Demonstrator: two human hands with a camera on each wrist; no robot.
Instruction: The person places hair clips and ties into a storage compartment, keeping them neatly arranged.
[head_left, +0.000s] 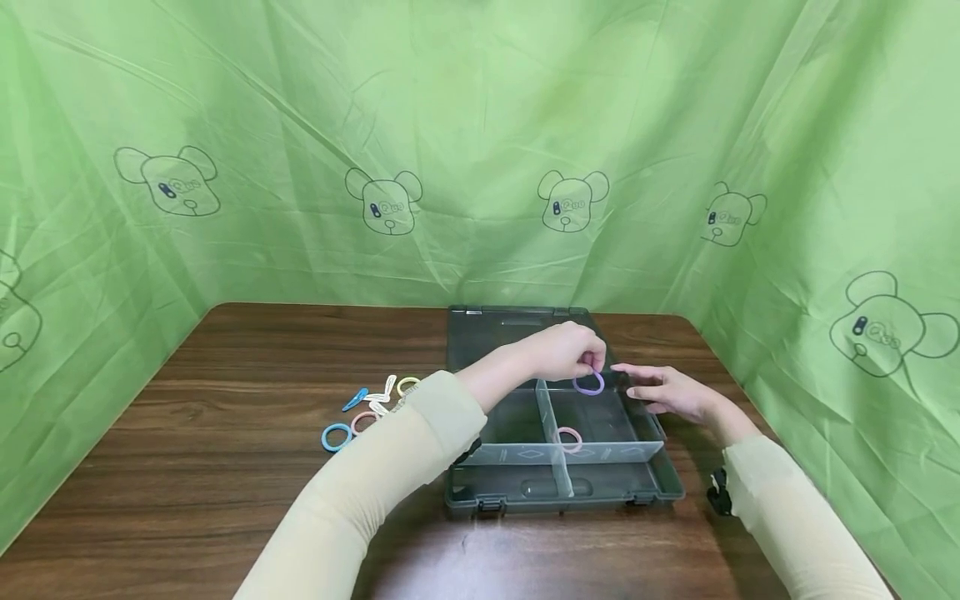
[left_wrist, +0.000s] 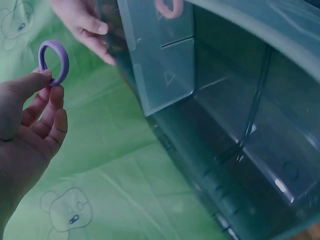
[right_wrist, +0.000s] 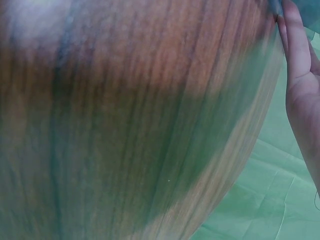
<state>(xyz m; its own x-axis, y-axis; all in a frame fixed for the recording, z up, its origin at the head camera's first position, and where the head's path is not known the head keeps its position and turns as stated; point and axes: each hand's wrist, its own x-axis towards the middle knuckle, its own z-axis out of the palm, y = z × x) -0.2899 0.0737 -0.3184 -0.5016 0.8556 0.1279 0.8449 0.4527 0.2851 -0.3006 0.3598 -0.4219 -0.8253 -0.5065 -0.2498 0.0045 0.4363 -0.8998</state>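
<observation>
My left hand (head_left: 566,350) pinches a purple hair tie (head_left: 588,384) between thumb and fingertips, over the back right compartment of a dark see-through box (head_left: 510,504). In the left wrist view the hair tie (left_wrist: 65,62) stands upright above the thumb of my left hand (left_wrist: 35,115). At the box's right side wall rests my right hand (head_left: 675,393), its fingers stretched out along the rim. The right wrist view shows this right hand (right_wrist: 302,75) with straight fingers at the box's edge. A pink hair tie (head_left: 570,440) leans at the divider inside the box.
Left of the box, partly behind my left sleeve, lie a blue hair tie (head_left: 337,437), a pink one (head_left: 364,423), a yellow one (head_left: 407,386), a blue hair clip (head_left: 355,400) and white clips (head_left: 387,389). The box's lid (head_left: 480,333) lies opened backward. Green curtains (head_left: 480,100) surround the table.
</observation>
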